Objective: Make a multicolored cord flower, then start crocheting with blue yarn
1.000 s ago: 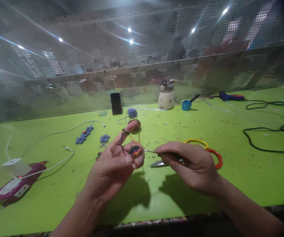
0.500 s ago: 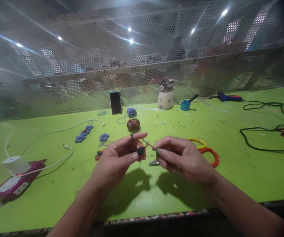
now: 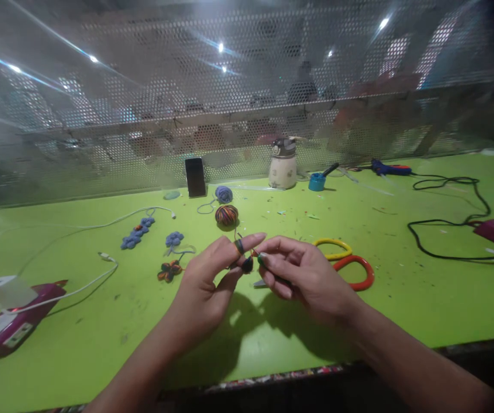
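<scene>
My left hand [image 3: 215,269] pinches a small dark piece of crochet [image 3: 247,264], with yarn wound round its raised index finger. Close beside it, my right hand [image 3: 302,272] is closed on a crochet hook [image 3: 260,260], whose green grip shows at the fingertips. The hook's tip is hidden at the piece. A strand leads back towards a multicoloured yarn ball [image 3: 227,215] beyond the hands. Scissors [image 3: 361,274] with one yellow and one red handle lie partly under my right hand. Left of my hands rests an orange-and-dark crocheted flower [image 3: 169,271].
A blue yarn ball [image 3: 224,194], a blue flower [image 3: 173,238] and a joined flower strip [image 3: 137,233] lie further back. Behind stand a phone [image 3: 195,178], a bottle [image 3: 283,165] and a blue pot [image 3: 316,182]. Purple power strips [image 3: 23,321] with cables occupy both sides.
My hands have drawn closer together, and the hook's shaft that showed between them is now mostly hidden. The left hand has turned, its index finger reaching further right. The view has shifted slightly.
</scene>
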`<state>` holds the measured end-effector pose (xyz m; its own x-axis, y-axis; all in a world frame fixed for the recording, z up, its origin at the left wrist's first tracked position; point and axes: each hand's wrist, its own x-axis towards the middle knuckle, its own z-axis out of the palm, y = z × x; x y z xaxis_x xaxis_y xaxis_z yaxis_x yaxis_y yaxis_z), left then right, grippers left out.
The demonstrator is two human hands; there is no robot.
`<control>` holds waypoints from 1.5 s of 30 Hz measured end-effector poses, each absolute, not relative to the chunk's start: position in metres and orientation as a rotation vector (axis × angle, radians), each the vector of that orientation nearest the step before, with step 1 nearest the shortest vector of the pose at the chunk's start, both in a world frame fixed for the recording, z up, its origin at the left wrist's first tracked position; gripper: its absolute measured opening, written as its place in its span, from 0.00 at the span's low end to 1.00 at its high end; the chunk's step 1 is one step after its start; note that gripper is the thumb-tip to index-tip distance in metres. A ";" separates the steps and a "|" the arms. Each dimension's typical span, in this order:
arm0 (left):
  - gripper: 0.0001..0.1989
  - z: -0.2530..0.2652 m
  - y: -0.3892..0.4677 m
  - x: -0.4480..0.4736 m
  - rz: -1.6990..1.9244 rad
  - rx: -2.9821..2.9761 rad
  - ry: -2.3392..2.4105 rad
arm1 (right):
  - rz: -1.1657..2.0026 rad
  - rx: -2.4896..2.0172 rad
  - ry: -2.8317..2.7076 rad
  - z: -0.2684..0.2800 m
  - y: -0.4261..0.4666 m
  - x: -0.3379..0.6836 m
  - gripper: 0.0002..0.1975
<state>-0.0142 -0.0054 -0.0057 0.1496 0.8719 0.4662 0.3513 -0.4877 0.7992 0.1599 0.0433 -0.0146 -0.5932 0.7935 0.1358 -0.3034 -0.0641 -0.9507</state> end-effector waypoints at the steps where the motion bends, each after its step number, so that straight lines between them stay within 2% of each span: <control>1: 0.25 -0.005 -0.006 -0.013 1.354 1.789 1.088 | 1.765 -0.524 -1.395 -0.015 0.042 0.159 0.07; 5: 0.27 -0.002 -0.006 -0.010 1.354 1.294 0.779 | 1.620 -0.483 -1.476 -0.018 0.038 0.157 0.06; 8: 0.29 0.003 -0.006 -0.011 1.375 1.106 0.662 | 1.239 -0.550 -1.673 -0.019 0.037 0.160 0.04; 11: 0.29 0.007 -0.007 -0.014 1.397 1.017 0.587 | 0.779 -0.524 -1.861 -0.018 0.038 0.165 0.07; 14: 0.23 0.009 -0.007 -0.018 1.432 0.919 0.565 | 0.594 -0.420 -1.949 -0.014 0.039 0.171 0.10; 16: 0.16 0.009 -0.005 -0.020 1.457 0.872 0.575 | 0.702 -0.411 -1.931 -0.012 0.039 0.174 0.10; 18: 0.08 0.007 -0.002 -0.021 1.445 0.898 0.605 | 0.961 -0.445 -1.859 -0.012 0.039 0.174 0.07; 21: 0.07 0.004 0.003 -0.021 1.344 1.009 0.716 | 1.368 -0.472 -1.704 -0.014 0.041 0.172 0.05; 24: 0.05 0.003 0.005 -0.019 1.279 1.061 0.810 | 1.532 -0.481 -1.603 -0.015 0.045 0.170 0.05; 25: 0.09 0.004 0.005 -0.018 1.278 1.066 0.819 | 1.548 -0.492 -1.593 -0.015 0.047 0.170 0.05; 29: 0.38 0.008 0.003 -0.015 1.278 1.099 0.810 | 1.600 -0.536 -1.584 -0.015 0.051 0.170 0.07; 31: 0.44 0.008 0.003 -0.014 1.269 1.122 0.825 | 1.642 -0.539 -1.564 -0.016 0.051 0.170 0.10; 37: 0.31 0.004 0.003 -0.014 1.276 1.125 0.890 | 1.573 -0.609 -1.600 -0.015 0.051 0.168 0.14; 41: 0.33 0.003 0.004 -0.014 1.286 1.122 0.887 | 1.523 -0.640 -1.634 -0.014 0.051 0.168 0.15; 45: 0.29 0.002 0.007 -0.018 1.268 1.097 0.866 | 1.483 -0.670 -1.631 -0.014 0.052 0.166 0.15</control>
